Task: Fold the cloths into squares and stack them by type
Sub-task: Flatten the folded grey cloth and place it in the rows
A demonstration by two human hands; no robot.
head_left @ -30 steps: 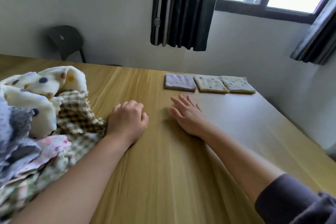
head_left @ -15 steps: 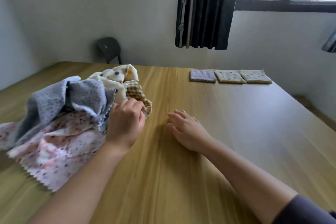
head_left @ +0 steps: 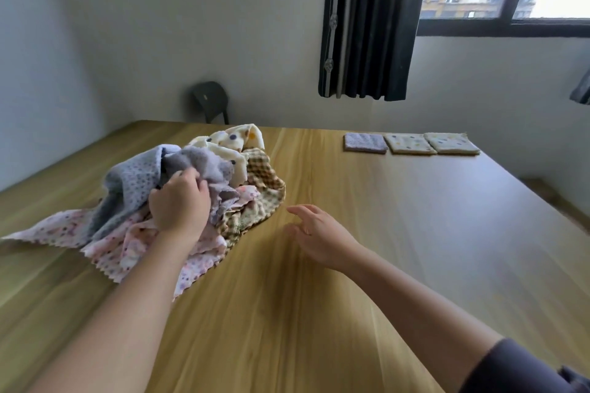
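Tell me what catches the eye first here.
The left hand grips a grey dotted cloth atop the pile of cloths on the left of the wooden table. The right hand is open beside the pile, holding nothing. Three folded squares lie in a row at the far right.

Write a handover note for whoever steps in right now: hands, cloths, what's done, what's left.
Hands: the left hand grips the grey dotted cloth on top of the unfolded pile. The right hand is open and holds nothing, just right of the pile over the table.
Pile also holds: pink cloth, checked cloth, cream spotted cloth.
Done: three folded squares in a row at the far edge: grey square, middle cream square, right cream square.
Left: fold every cloth in the pile and stack by type.
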